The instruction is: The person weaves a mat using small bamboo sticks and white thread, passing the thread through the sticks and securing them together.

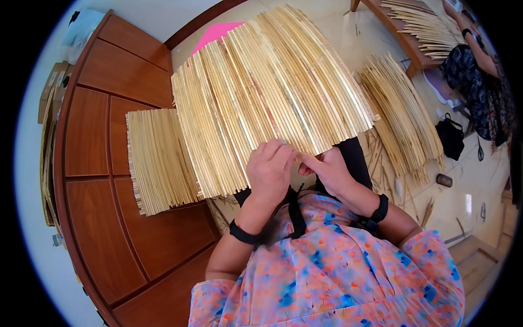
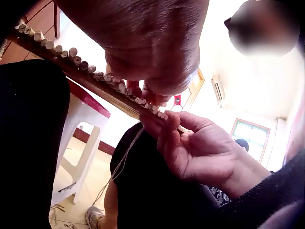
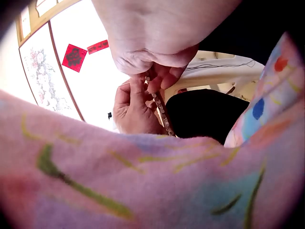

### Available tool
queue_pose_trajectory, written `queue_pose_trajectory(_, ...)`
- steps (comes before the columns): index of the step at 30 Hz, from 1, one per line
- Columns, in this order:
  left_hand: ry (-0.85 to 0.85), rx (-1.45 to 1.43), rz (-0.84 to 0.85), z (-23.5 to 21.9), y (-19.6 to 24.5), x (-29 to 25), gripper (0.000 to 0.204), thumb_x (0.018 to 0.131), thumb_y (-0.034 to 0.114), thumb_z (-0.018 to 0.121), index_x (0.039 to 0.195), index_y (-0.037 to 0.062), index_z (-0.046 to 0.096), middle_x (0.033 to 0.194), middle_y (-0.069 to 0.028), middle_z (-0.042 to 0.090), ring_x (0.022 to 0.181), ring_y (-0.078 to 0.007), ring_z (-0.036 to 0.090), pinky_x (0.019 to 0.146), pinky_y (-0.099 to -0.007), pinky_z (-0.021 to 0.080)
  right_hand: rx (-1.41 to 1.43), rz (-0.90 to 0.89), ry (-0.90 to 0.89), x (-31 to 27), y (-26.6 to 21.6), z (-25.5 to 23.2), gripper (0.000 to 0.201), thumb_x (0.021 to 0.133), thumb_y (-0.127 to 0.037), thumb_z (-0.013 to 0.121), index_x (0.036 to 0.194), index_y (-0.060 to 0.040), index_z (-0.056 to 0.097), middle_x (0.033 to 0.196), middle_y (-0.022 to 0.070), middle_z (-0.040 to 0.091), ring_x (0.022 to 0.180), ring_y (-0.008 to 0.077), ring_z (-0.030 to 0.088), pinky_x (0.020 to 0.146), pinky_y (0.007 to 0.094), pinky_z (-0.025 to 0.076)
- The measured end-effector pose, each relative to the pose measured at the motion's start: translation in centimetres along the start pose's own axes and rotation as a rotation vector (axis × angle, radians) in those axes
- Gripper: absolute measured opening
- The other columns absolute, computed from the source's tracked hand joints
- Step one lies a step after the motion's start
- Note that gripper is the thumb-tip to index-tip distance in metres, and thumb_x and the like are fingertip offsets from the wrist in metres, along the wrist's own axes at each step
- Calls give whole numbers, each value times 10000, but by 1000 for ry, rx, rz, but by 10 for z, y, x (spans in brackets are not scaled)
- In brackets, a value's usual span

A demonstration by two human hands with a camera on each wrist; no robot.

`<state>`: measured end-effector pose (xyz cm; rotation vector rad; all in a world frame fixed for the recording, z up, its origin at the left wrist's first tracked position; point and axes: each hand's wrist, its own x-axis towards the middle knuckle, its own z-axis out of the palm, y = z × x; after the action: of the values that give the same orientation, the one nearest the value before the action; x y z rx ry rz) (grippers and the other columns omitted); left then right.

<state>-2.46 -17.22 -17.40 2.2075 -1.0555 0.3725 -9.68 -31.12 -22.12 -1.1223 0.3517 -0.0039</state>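
Observation:
A mat of straight straw-coloured stalks [image 1: 272, 87] lies over the person's dark-clad knees, its near edge at both hands. At that edge the left hand [image 1: 268, 169] bends its fingers over the stalk ends from above. Beside it, the right hand [image 1: 332, 173] pinches the mat's near corner region between thumb and curled fingers. In the left wrist view, the cut stalk ends [image 2: 71, 57] form a row leading to the right hand [image 2: 200, 152]. A thin cord [image 2: 126, 155] hangs below the mat there. The left hand [image 3: 138, 109] meets the right hand's fingertips in the right wrist view.
A second stalk mat [image 1: 158, 158] stands left by the brown wooden cabinet [image 1: 87, 131]. Loose stalks [image 1: 400, 114] lie in a pile on the floor to the right. A white stool [image 2: 86, 138] is under the mat. Another person [image 1: 479, 71] sits at upper right.

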Motion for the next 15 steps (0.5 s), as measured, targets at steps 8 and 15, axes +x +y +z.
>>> queue_pose_trajectory(8,107,-23,0,2,5,-2,96,804,24,704,882,10,651,867,-121,610,756,-267,603,675,-342,496,-14,-33,122,1,1,9,184,883,-102,664,988,48,664,778,67,683,578,135,651,502,255,498)
queue_pose_trajectory(15,103,-276,-222,-34,-5,2,43,919,41,630,896,5,635,831,-87,603,718,-181,579,657,-295,482,34,13,135,-2,-5,6,151,877,-97,671,918,49,670,724,50,661,537,109,614,476,248,456)
